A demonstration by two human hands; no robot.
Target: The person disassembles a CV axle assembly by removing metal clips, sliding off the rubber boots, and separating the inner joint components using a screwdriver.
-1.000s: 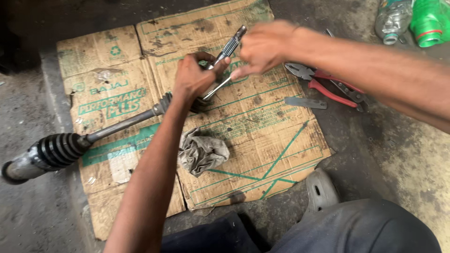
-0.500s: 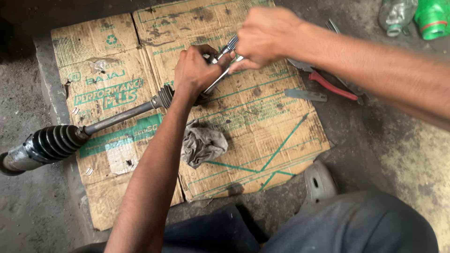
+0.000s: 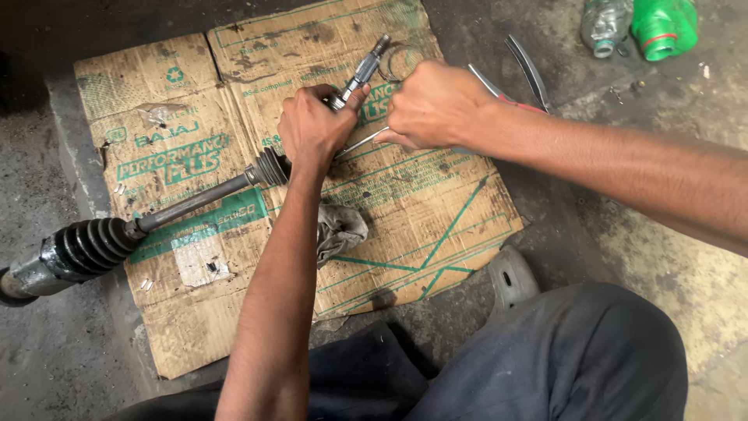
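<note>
While the drive shaft (image 3: pixel 195 199) lies slantwise across the flattened cardboard (image 3: pixel 436 226) on the concrete floor (image 3: pixel 670 257), both hands work at its upper end, a little toward twelve o'clock of the picture's middle. The left hand (image 3: pixel 312 129) is wrapped tight around the shaft just above the small ribbed rubber boot (image 3: pixel 269 166), thumb pressed against the metal. From its grip the splined steel stub (image 3: pixel 362 72) sticks out toward one o'clock. The right hand (image 3: pixel 436 105), just beside the left at its three o'clock, is closed around a thin metal tool (image 3: pixel 360 143) whose bright tip runs back toward the left hand — what kind of tool it is cannot be told, as the fingers hide most of it.

From the left hand the bare rod of the shaft runs toward eight o'clock to a large black bellows boot (image 3: pixel 89 248) and a grey metal end near the picture's left edge, off the cardboard. A crumpled grey rag (image 3: pixel 339 230) lies on the cardboard at five o'clock of the left forearm, partly under it. Red-handled pliers (image 3: pixel 514 86) rest beyond the right wrist at one o'clock. At the top right edge stand a clear plastic bottle (image 3: pixel 604 27) and a green plastic bottle (image 3: pixel 662 27) — side by side. A grey sandal (image 3: pixel 510 277) lies at the cardboard's lower right corner, by the person's dark trousers (image 3: pixel 561 359).
</note>
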